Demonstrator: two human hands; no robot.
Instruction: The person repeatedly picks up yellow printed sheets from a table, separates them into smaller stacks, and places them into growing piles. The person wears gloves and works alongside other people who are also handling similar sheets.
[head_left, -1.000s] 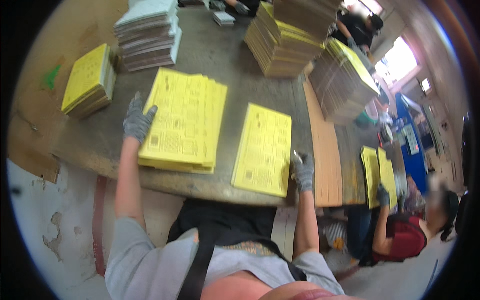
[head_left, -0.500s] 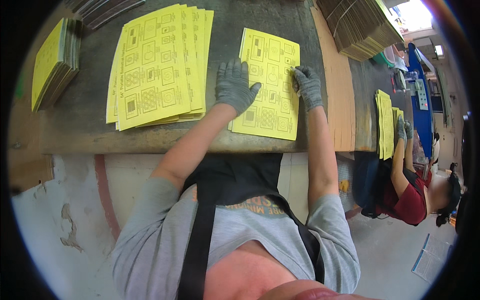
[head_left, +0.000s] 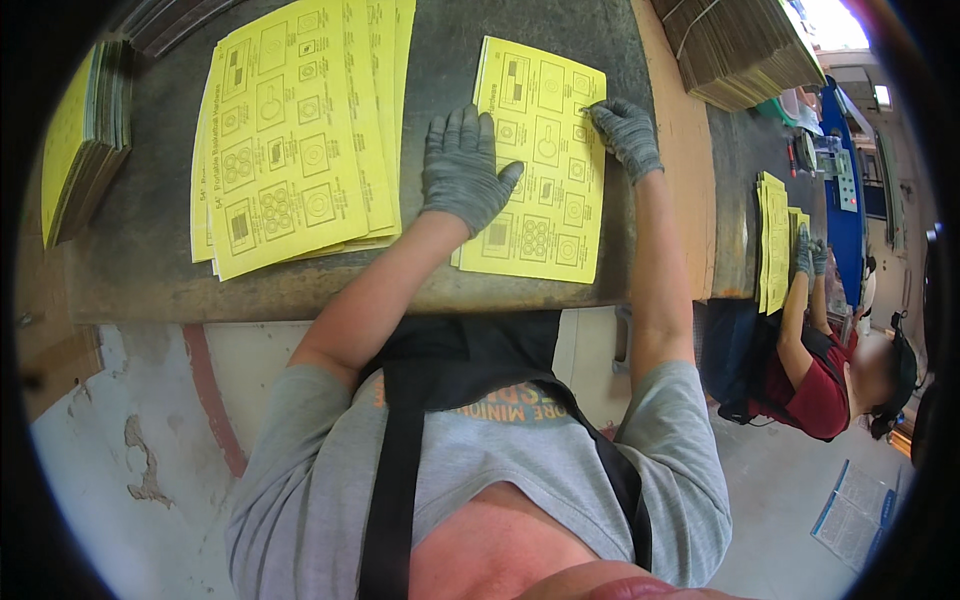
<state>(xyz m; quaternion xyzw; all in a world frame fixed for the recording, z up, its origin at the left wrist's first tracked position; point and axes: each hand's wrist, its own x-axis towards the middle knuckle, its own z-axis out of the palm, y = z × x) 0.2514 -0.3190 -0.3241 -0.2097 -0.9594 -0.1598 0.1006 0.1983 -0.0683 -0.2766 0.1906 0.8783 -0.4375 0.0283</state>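
Note:
A small pile of yellow printed sheets (head_left: pixel 548 215) lies on the dark worktable in front of me. My left hand (head_left: pixel 465 170), in a grey glove, rests flat along its left edge, fingers stretched out and thumb reaching over the paper. At the upper right edge is my gloved right hand (head_left: pixel 628 138), its fingers pinched together over the margin. A tiny dark bit shows at those fingertips, too small to name. Left of my left hand, a larger fanned stack of the same yellow sheets (head_left: pixel 290 150) overlaps in several layers.
A thick bundle with a yellow top (head_left: pixel 85 150) stands at the far left. Strapped brown board stacks (head_left: pixel 740 50) sit at the upper right, beside a brown strip (head_left: pixel 690 170) of the table. Further right, a co-worker in a red shirt (head_left: pixel 815 390) handles yellow sheets (head_left: pixel 772 240).
My right hand has slid a little farther up the right edge of the pile, away from me. My left hand stays flat in place. The whole view has shifted slightly.

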